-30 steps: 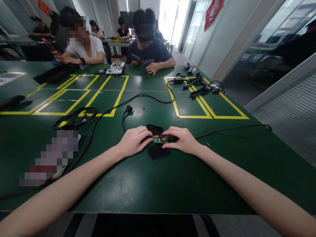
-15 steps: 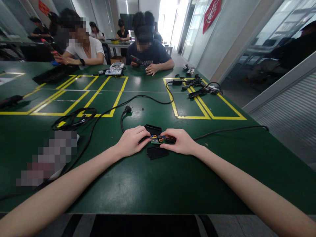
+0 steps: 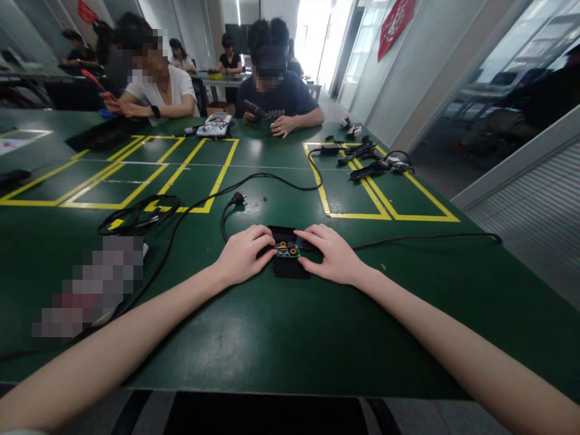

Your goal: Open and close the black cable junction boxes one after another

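Observation:
A small green circuit board (image 3: 288, 250) with copper-ringed coils lies between my hands. My left hand (image 3: 244, 257) is closed at its left end, thumb and forefinger on the board's edge where the cable comes in. My right hand (image 3: 333, 257) has thumb and fingers spread apart around the right end, the forefinger at the upper black case half (image 3: 283, 232) and the thumb close to the board's lower right corner. The lower black case half (image 3: 291, 269) lies just in front of the board. A black cable (image 3: 426, 238) runs out to the right from under my right hand.
A power plug (image 3: 237, 199) on a short black cord lies beyond my left hand. A coiled cable (image 3: 140, 216) and a blurred-out object (image 3: 90, 284) are to the left. Black adapters and cables (image 3: 367, 160) lie at the far right. Two people sit across the green table (image 3: 362, 338).
My right hand has loosened from the dark cable end and its fingers have spread. The lower case half now sits closer to the board and straighter. The view has shifted slightly.

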